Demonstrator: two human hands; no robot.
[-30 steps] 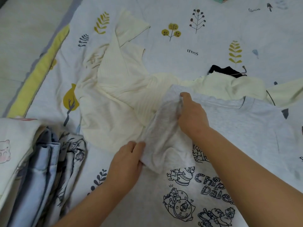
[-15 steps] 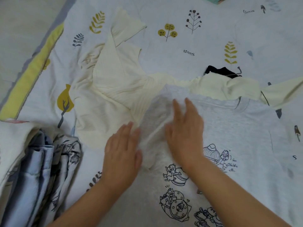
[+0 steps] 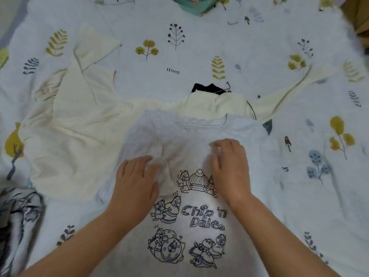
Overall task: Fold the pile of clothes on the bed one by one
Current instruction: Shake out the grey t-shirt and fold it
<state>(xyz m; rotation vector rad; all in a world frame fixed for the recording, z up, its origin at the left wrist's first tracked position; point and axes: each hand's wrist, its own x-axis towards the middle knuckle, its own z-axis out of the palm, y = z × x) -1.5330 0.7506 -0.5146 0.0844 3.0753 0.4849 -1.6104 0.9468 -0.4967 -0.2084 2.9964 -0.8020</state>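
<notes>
A light grey T-shirt (image 3: 189,132) with a "Chip 'n Dale" cartoon print lies face up on the bed in front of me, its left sleeve folded in over the chest. My left hand (image 3: 137,176) presses with nearly straight fingers on that folded sleeve. My right hand (image 3: 229,166) sits on the chest just above the print, fingers bent, pinching a small ridge of the grey fabric. A cream garment (image 3: 69,136) lies spread to the left, partly under the T-shirt. Another cream long-sleeved piece (image 3: 219,104) and a black item (image 3: 209,88) show beyond the collar.
The patterned bedsheet (image 3: 179,56) with tree and leaf prints spreads all round. Folded clothes with a dark print (image 3: 18,216) are stacked at the lower left edge. A teal object (image 3: 191,7) lies at the far top edge.
The sleeve my hands held a second ago now lies folded on the chest. Both hands slid right toward the shirt's middle, the right one going from flat to bent fingers. The view shifted right.
</notes>
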